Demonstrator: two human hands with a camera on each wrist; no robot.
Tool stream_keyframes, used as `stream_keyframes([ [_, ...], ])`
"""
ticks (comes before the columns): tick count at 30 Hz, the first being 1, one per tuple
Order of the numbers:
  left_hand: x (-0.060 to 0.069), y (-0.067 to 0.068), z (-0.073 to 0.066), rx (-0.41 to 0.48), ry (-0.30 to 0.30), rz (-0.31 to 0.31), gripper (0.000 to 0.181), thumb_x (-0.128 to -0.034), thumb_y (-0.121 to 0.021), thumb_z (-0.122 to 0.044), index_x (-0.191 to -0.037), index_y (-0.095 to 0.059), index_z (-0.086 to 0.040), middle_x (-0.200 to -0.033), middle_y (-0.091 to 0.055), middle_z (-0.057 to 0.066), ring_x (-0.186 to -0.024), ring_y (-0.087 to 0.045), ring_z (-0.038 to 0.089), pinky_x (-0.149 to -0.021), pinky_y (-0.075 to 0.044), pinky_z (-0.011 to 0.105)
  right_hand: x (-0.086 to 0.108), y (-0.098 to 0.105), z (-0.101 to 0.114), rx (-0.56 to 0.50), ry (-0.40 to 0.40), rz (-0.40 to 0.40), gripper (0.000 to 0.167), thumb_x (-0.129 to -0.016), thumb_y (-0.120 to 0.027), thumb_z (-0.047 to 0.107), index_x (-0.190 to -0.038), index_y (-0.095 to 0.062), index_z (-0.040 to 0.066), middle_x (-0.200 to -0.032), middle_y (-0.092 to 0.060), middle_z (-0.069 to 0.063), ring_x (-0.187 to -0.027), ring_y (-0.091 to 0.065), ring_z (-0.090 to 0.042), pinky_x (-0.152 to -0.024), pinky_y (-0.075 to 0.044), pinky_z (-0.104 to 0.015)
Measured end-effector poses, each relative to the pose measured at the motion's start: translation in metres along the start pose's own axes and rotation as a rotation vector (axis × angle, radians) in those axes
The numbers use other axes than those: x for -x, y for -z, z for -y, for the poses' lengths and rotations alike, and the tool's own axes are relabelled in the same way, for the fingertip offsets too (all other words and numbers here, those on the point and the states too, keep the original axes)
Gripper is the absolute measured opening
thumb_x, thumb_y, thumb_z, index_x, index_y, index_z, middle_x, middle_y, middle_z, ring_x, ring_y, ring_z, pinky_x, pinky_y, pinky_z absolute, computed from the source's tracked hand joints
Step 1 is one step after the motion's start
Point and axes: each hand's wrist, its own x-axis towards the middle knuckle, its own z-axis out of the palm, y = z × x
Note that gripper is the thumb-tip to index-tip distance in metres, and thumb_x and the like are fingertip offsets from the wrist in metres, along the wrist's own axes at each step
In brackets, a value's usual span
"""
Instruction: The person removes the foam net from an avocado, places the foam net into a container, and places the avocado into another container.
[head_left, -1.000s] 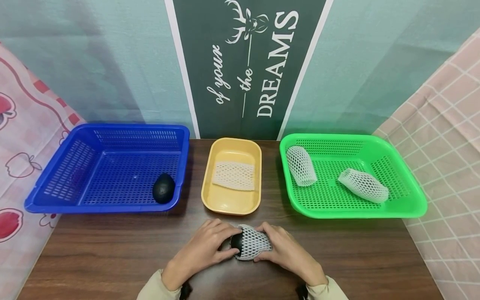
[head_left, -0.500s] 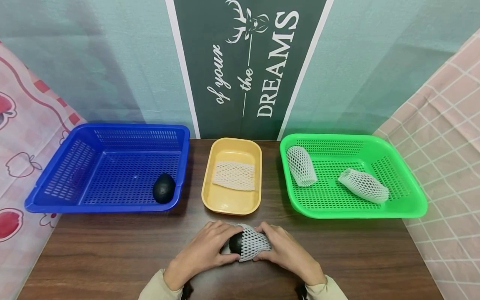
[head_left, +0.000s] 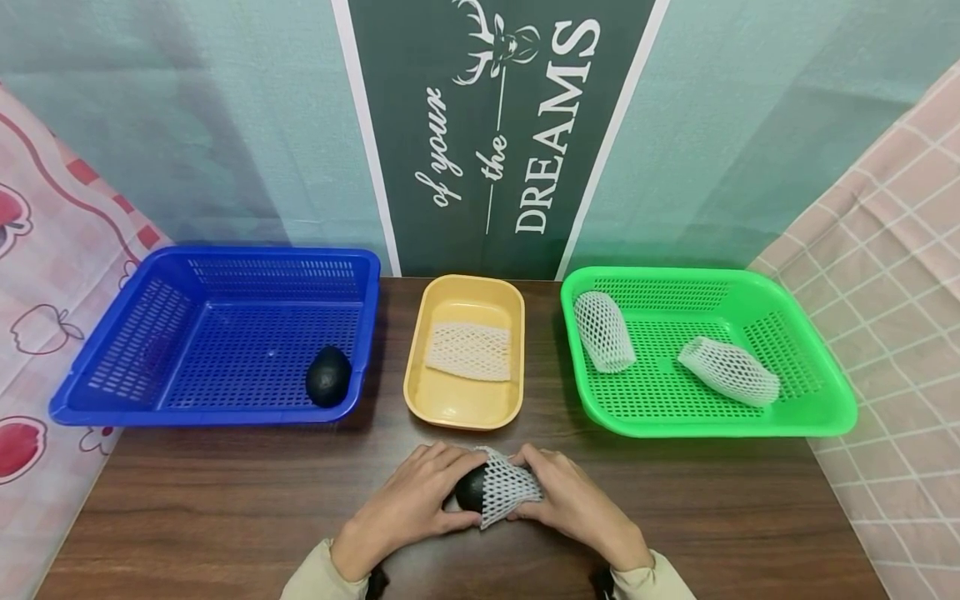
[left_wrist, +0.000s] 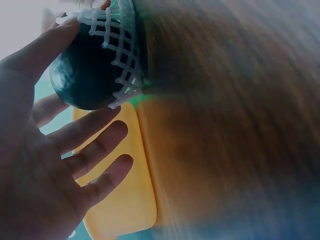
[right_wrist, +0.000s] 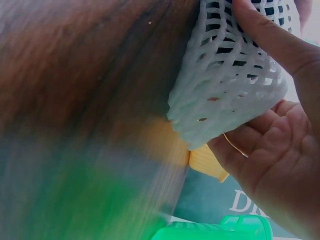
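Head view: pinches a glossy black egg-shaped object (head_left: 470, 490) with partly curled left hand (head_left: 411, 500), grips its white foam-mesh sleeve (head_left: 507, 490) with similarly curled right hand (head_left: 573, 497); cannot make out mesh-covered end between hands.

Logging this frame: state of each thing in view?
held ovoid: black, partly covered
held mesh sleeve: partway over held ovoid
blue basket: holds one bare ovoid
yellow tray: holds one flat sleeve
green basket: holds two sleeves, contents unclear
left hand: grips held ovoid
right hand: grips held mesh sleeve
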Motion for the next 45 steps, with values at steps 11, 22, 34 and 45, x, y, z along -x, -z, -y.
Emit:
stream_keyframes([
  [11,0.000,0.000,-0.001,-0.017,-0.011,-0.018,0.071,-0.0765,-0.080,-0.050,-0.135,-0.058,-0.017,-0.122,-0.067,-0.005,-0.111,-0.059,0.012,-0.095,-0.048,0.036,0.000,0.001,-0.001,-0.026,-0.014,0.007,0.048,-0.070,-0.088,0.030,-0.106,-0.059,0.017,-0.105,-0.073,0.004,-0.094,-0.066,-0.007,-0.080,-0.054,-0.029],
  [22,0.002,0.008,0.001,-0.036,-0.030,-0.086,0.070,-0.0723,-0.083,-0.049,-0.130,-0.062,-0.018,-0.118,-0.069,-0.007,-0.108,-0.061,0.011,-0.094,-0.048,0.036,-0.001,0.003,0.001,-0.045,-0.021,-0.002,0.041,-0.076,-0.085,0.028,-0.108,-0.062,0.019,-0.104,-0.072,0.005,-0.096,-0.066,-0.008,-0.081,-0.055,-0.029],
  [34,0.006,0.027,0.004,-0.089,-0.031,-0.163,0.071,-0.0695,-0.086,-0.048,-0.129,-0.062,-0.016,-0.117,-0.069,-0.005,-0.104,-0.061,0.012,-0.093,-0.047,0.038,-0.003,0.010,0.005,-0.082,0.046,-0.111,0.027,-0.079,-0.082,0.014,-0.102,-0.069,0.019,-0.094,-0.074,0.009,-0.085,-0.065,0.000,-0.074,-0.056,-0.024],
  [45,0.010,0.045,0.013,-0.143,-0.033,-0.300,0.071,-0.0659,-0.088,-0.046,-0.126,-0.065,-0.015,-0.112,-0.070,-0.003,-0.099,-0.062,0.014,-0.090,-0.047,0.037,-0.007,0.023,0.009,0.011,0.103,-0.347,0.033,-0.069,-0.082,0.010,-0.099,-0.072,0.017,-0.090,-0.073,0.009,-0.077,-0.059,0.001,-0.067,-0.051,-0.022],
])
